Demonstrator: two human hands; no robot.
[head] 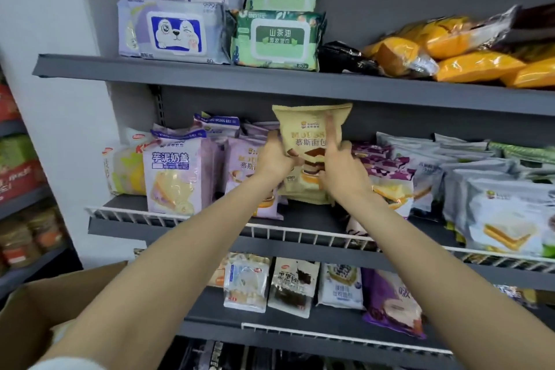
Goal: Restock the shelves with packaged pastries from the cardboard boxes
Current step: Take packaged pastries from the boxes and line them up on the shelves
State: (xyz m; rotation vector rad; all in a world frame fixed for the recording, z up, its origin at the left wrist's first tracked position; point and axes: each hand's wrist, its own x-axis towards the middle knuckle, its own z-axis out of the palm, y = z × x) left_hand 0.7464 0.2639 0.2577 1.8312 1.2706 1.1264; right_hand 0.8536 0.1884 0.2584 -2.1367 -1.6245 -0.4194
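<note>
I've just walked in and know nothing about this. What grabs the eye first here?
Two bare arms reach up the middle, the left hand and right hand gripping a tan mousse bread packet at the middle shelf. Beside it stand lilac pastry packets; bright orange bags lie on the top shelf, right.

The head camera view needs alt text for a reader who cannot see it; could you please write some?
Both hands, left hand and right hand, hold a tan mousse bread packet upright at the middle shelf, among purple and grey pastry packets. Wet-wipe packs sit on the shelf above; a cardboard box is lower left.
</note>
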